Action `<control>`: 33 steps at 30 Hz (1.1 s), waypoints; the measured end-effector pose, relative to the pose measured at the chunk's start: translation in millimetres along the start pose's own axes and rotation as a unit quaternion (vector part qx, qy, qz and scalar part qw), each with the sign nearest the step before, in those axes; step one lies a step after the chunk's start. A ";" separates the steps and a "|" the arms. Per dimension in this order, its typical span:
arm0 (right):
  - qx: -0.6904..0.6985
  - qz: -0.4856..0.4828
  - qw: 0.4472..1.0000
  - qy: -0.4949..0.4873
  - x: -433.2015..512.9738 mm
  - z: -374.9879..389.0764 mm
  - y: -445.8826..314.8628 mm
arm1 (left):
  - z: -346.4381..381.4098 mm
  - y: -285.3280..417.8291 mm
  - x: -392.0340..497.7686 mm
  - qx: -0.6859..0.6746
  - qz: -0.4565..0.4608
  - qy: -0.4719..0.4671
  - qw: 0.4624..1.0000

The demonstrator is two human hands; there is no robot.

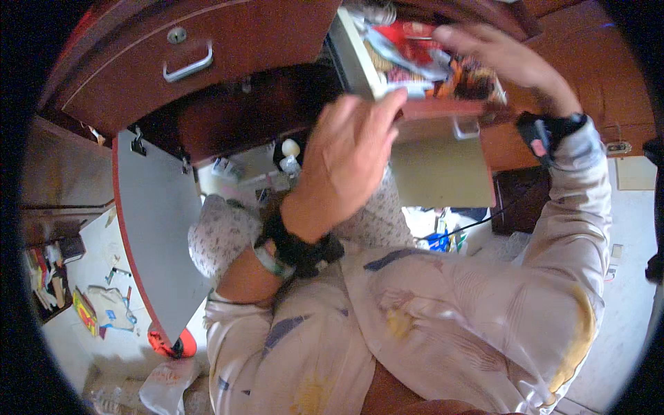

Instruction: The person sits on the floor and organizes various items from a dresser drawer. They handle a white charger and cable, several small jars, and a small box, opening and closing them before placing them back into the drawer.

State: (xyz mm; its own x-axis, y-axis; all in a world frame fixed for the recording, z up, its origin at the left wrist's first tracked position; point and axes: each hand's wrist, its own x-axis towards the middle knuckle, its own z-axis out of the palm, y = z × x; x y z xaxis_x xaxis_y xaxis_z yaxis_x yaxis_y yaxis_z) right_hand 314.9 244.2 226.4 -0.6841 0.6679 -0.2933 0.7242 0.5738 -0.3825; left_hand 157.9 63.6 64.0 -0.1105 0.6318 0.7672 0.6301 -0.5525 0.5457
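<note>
A pulled-out drawer (358, 57) full of mixed small things is before me at the upper right. Inside lie a red packet (415, 39), clear plastic wrapping and orange-brown patterned items (469, 78). My left hand (345, 161), back up and fingers apart, is at the drawer's near left corner; whether its fingertips touch the rim I cannot tell. Over the drawer's right side my right hand (511, 59) reaches in with fingers stretched out, blurred. I see nothing held in either hand. Each wrist wears a black band.
Left of the drawer, a cabinet door (161, 218) hangs open beside a dark compartment. A closed drawer with a metal handle (189, 65) is above it. Another open door panel (441, 171) lies below the drawer. An orange-red cap (174, 345) and a plastic bag (168, 384) are at lower left.
</note>
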 end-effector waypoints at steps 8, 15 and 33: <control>0.375 -0.079 0.862 0.332 -95.0 44.1 42.1 | 4.9 -30.2 20.6 0.031 0.012 0.065 0.997; 0.574 -0.094 0.731 0.356 -74.7 148.8 108.8 | 13.9 -40.8 31.9 -0.014 -0.093 0.082 0.992; 0.632 0.265 0.720 0.112 -12.4 465.7 319.4 | -40.6 -88.8 1.7 -0.500 -0.520 0.114 0.683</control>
State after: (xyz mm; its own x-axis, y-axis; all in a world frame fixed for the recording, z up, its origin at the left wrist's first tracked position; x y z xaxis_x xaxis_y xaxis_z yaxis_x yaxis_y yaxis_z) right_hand 514.1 198.4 -300.1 -0.2068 0.7751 -0.5970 0.1242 -0.5845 -0.8018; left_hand 70.6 91.6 30.5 -0.2866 0.9272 -0.2410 -0.7078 -0.0354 0.7055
